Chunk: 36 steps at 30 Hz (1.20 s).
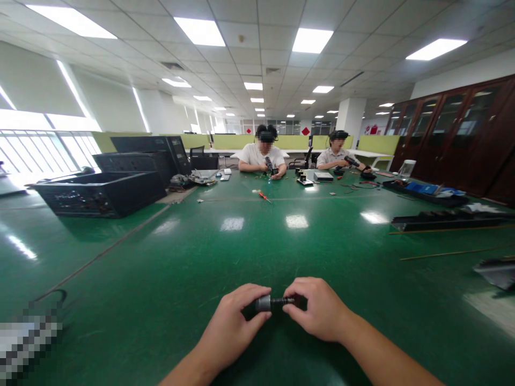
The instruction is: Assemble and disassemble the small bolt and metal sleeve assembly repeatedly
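- Across the green tabletop (225, 252), an open black computer case (90, 198) stood leftward, seemingly out of our way.
- Our left hand (230, 323) was clamped on a grey cylinder (263, 304), likely to steady it.
- Our right hand (323, 312) pinched a dark shaft (277, 302), apparently for fine control.
- Cylinder and shaft lay end to end between our hands.

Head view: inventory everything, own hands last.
Shafted cylinder: 1, grey-black, between hands
Table: 1, green, centre
Screwdriver: 1, orange, far side
Boxy cases: several, black, table's left
Blurred object: 1, greyish, near left corner
Tray-like pieces: several, black, table's right
Loose parts: several, mixed, far side
Co-workers: 2, light tops, across the table
Partitions: several, yellow-green, background
Cabinets: row, brown, right
Ceiling lights: many, white, overhead
Left hand: 1, bare, on the cylinder
Right hand: 1, bare, at the shaft's end
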Available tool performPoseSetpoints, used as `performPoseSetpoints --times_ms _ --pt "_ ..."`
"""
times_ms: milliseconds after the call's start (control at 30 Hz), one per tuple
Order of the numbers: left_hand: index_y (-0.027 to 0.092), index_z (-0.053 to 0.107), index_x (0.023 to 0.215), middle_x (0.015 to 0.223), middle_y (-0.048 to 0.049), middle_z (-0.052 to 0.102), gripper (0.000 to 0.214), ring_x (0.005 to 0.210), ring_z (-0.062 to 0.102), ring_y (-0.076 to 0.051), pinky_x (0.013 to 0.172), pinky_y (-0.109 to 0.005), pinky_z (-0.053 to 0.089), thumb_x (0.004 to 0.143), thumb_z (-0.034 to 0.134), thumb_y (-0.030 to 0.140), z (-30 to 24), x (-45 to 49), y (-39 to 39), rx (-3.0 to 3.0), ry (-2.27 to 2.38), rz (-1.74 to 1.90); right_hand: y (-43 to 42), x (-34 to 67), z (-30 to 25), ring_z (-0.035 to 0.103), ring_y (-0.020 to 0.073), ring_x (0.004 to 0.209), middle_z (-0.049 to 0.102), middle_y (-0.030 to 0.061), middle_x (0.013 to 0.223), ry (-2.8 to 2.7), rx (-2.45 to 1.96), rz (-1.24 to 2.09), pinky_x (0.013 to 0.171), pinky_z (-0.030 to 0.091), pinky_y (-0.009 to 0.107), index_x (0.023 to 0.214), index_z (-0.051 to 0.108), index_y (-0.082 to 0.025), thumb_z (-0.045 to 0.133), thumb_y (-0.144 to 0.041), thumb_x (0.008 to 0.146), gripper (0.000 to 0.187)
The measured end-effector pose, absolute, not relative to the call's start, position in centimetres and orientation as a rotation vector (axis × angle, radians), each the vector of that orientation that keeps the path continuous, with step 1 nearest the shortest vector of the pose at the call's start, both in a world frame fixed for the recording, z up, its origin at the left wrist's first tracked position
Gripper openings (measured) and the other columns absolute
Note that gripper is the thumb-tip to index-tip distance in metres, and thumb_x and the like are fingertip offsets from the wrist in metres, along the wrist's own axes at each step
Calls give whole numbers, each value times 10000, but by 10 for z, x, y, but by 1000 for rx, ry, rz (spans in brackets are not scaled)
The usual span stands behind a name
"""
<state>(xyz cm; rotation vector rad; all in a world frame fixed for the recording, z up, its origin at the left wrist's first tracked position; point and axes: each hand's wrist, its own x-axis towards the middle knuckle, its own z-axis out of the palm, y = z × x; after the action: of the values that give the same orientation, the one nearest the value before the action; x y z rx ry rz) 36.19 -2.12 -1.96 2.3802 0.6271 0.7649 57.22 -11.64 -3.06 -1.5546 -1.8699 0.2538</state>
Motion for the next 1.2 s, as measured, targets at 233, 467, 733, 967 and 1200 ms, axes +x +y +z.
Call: performPoseSetpoints --times_ms 233,467,733,967,1200 --pt "269 708 1076 1027 -12 744 325 966 680 -200 895 -328 530 780 715 135 -20 361 -20 2378 647 756 -117 573 -30 603 152 742 669 -12 800 -1874 -1563 242 693 399 266 893 689 -229 667 -249 827 72" --pt "281 707 1080 1032 -7 743 321 971 681 -197 900 -327 530 788 711 148 -20 359 -21 2384 658 760 -116 573 -30 604 154 737 671 -7 797 -1871 -1573 240 695 403 269 887 690 -224 665 -245 827 68" --pt "264 715 1078 1038 -29 746 318 980 684 -218 912 -353 535 782 700 151 -18 361 -18 2390 668 757 -117 574 -26 610 161 745 675 -1 801 -1880 -1591 234 700 412 276 891 694 -220 662 -247 835 70" --pt "263 712 1076 1038 -30 746 313 975 683 -217 913 -360 533 785 696 150 -18 360 -18 2382 675 763 -117 575 -26 610 158 740 672 -3 794 -1880 -1600 229 699 415 274 881 697 -220 666 -253 837 63" --pt "262 707 1065 1031 -24 744 309 969 682 -218 900 -361 531 776 705 154 -19 359 -17 2389 710 765 -117 576 -28 617 159 746 680 4 804 -1875 -1598 243 710 423 271 892 702 -216 671 -252 834 76"
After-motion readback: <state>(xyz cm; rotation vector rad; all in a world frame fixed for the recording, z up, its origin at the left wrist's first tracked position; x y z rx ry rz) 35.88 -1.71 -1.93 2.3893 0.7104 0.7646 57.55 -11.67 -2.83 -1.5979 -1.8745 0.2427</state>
